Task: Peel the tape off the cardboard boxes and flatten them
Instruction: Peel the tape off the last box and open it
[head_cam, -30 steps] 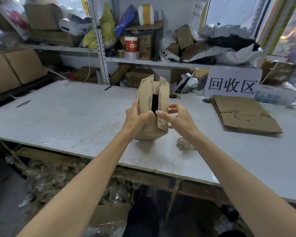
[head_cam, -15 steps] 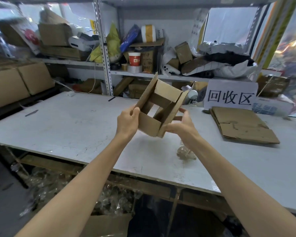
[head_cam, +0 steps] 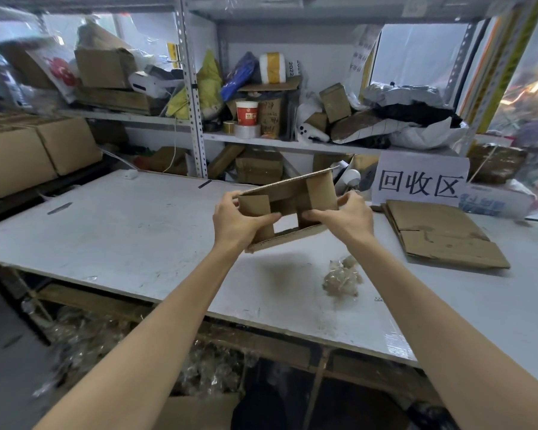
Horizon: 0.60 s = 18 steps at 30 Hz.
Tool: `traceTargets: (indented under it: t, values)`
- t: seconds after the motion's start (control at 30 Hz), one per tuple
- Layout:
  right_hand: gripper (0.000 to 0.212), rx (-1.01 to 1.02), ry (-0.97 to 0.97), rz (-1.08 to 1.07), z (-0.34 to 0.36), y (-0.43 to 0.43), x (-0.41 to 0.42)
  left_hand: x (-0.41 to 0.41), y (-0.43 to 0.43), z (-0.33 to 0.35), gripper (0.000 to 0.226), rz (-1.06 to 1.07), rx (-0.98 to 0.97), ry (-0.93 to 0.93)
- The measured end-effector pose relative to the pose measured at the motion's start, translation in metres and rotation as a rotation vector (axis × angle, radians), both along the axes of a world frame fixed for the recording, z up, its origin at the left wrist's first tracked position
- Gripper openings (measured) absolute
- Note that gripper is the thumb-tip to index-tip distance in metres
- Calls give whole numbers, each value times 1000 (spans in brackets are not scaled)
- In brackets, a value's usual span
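A small brown cardboard box (head_cam: pixel 288 197) hangs in the air above the white table (head_cam: pixel 131 231), its open side facing me and its flaps spread. My left hand (head_cam: pixel 238 220) grips its left end, thumb over a flap. My right hand (head_cam: pixel 345 214) grips the right end, thumb reaching across the inside. Through the open box I see the table. A stack of flattened cardboard (head_cam: pixel 441 232) lies on the table to the right.
A crumpled wad of clear tape (head_cam: pixel 342 279) lies on the table below my right hand. A white sign with black characters (head_cam: pixel 421 181) leans at the back right. Cluttered metal shelves (head_cam: pixel 261 141) stand behind the table. Closed cardboard boxes (head_cam: pixel 35 153) sit at the left.
The box went from upright with flaps nearly together to opened and turned level, its open side toward me. Both hands rose and spread to its two ends.
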State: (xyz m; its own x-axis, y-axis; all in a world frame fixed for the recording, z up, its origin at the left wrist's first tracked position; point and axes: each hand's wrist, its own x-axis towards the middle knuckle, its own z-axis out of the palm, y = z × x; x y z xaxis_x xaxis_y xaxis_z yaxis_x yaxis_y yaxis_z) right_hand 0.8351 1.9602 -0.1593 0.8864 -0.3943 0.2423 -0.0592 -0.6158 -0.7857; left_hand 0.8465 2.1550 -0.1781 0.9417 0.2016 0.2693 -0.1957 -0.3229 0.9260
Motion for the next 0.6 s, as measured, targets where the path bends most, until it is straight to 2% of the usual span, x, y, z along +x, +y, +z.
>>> traceTargets:
  t: [0.17, 0.27, 0.33, 0.47, 0.57, 0.6]
  values:
    - [50, -139, -48, -61, -2, -3, 4, 6, 5, 0, 63, 57, 35, -5]
    - [67, -249, -115, -50, -4, -2, 2, 7, 8, 4, 60, 18, 32, -21]
    - [75, -283, -75, -64, -6, -2, 3, 7, 10, 6, 57, -28, 27, -32]
    - [50, -181, 24, -26, -12, -6, 4, 11, 12, 7, 53, -134, -8, 20]
    - [21, -34, -24, 67, -19, -10, 3, 12, 20, 6, 54, -202, -67, 78]
    - [20, 28, -52, 99, -21, -12, 3, 9, 22, 6, 54, -240, -109, 77]
